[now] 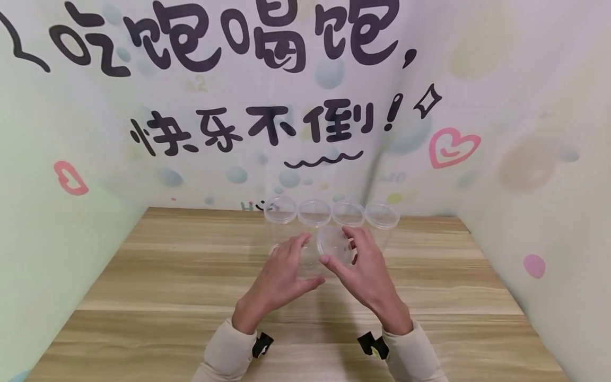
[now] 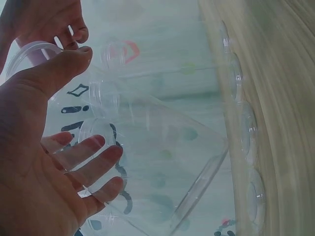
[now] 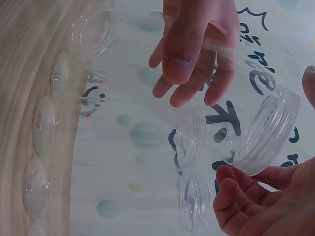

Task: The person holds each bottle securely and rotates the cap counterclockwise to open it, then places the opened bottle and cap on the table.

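Both hands hold one clear plastic jar point(image 1: 334, 246), tilted above the wooden table with its round lid end turned toward the right hand. My left hand point(image 1: 281, 268) curves round the transparent body, and its fingers point(image 2: 93, 157) show beside and through the plastic. At the lid end, my right hand point(image 1: 365, 265) has its thumb on one side and its fingertips point(image 3: 229, 179) at the rim of the lid point(image 3: 270, 132). The base edge point(image 2: 199, 191) of the jar points away from the lid, in the left wrist view.
Behind the hands several similar clear jars point(image 1: 280, 211) stand upright in a row, close together, on the far side of the wooden table point(image 1: 167, 276). A printed backdrop point(image 1: 229, 95) with dark lettering rises at the table's back edge.
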### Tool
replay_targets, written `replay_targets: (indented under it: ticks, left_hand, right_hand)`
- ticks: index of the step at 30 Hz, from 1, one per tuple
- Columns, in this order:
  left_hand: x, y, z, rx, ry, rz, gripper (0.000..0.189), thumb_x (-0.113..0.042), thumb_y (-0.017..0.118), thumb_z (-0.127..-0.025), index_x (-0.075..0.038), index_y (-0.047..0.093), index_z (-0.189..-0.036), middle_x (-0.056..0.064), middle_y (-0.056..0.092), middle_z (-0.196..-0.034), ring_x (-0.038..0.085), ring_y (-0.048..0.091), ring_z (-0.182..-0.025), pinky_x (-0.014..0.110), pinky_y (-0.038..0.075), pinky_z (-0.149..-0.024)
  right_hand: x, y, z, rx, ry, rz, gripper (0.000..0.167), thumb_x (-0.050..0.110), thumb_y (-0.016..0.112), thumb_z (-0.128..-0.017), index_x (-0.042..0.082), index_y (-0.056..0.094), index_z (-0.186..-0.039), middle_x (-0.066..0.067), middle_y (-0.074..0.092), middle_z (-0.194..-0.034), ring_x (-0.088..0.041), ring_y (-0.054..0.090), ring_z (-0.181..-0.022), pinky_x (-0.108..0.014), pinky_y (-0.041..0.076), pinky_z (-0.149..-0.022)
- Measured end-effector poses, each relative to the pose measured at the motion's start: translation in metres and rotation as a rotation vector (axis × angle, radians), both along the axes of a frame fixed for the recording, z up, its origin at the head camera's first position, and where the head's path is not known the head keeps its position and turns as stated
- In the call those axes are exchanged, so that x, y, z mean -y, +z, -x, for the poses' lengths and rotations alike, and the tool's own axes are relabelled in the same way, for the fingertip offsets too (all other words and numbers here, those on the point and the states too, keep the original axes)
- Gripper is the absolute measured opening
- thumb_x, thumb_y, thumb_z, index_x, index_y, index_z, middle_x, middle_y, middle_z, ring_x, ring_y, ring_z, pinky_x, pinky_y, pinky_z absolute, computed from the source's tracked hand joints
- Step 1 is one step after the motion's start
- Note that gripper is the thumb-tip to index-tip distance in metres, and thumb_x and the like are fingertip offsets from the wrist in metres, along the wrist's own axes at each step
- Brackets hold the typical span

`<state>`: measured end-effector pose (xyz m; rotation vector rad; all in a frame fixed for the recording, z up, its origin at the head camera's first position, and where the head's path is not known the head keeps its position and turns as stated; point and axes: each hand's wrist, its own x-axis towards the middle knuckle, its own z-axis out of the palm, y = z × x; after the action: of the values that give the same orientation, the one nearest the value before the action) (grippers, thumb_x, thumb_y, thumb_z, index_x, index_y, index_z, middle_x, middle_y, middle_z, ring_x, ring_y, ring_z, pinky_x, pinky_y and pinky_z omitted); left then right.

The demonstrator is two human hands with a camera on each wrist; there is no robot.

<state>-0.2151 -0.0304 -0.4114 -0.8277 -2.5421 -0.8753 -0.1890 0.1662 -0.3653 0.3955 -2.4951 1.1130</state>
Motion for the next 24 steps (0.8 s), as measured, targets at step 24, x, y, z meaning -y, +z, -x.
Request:
replay_targets:
  ticks: [24]
  left_hand:
    - [0.0072, 0.0021, 0.0004, -0.044, -0.013, 0.029, 0.086, -0.04, 0.086, -0.074, -0.002, 0.045, -0.14, 0.011, 0.057, -0.134, 0.029, 0.057, -0.123, 0.051, 0.046, -0.101]
  right_hand:
    - [-0.0022, 0.0056, 0.0004, 0.03, 0.083, -0.123, 0.074, 0.042, 0.081, -0.08, 0.007, 0.052, -0.138, -0.008, 0.058, -0.127, -0.027, 0.06, -0.106, -0.039, 0.055, -0.073]
